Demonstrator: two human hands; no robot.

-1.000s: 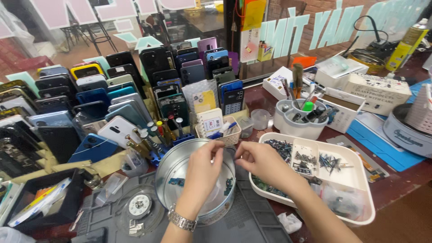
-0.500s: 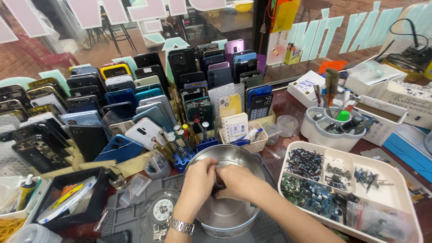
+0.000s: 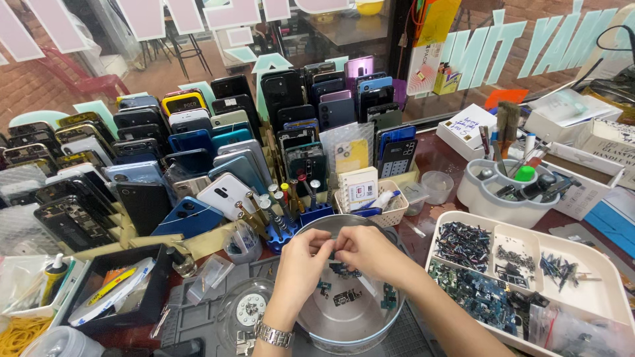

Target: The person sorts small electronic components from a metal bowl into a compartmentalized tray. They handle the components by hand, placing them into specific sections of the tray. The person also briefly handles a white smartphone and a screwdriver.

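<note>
— Looking down at the desk, what do both hands do?

— They meet over the round metal bowl (image 3: pixel 350 311) at the near centre. The left hand (image 3: pixel 301 264) and the right hand (image 3: pixel 367 254) touch at the fingertips, pinched together on something small above the bowl; it is too tiny to tell what it is. The left wrist wears a metal watch (image 3: pixel 273 334).

— So each grip is clenched?

— Both are pinched shut, fingers curled, on that small part between them.

— What lies inside the bowl?

— Several small dark and blue electronic parts (image 3: pixel 346 297) rest on its bottom, under the hands.

— And around it?

— To the right, just beside the bowl, a white divided tray (image 3: pixel 598 291) holds heaps of tiny dark parts and screws. Far behind the bowl stands a blue stand of screwdrivers (image 3: pixel 281 211), and beside that a small white basket (image 3: pixel 390 215). Rows of phone back covers (image 3: pixel 192 158) fill the far left and centre, standing upright in racks. A white tool caddy (image 3: pixel 506 192) sits on the far right. On the near left lie a black tray (image 3: pixel 116 291) with a roll of tape and a small glue bottle (image 3: pixel 54 277).
</note>
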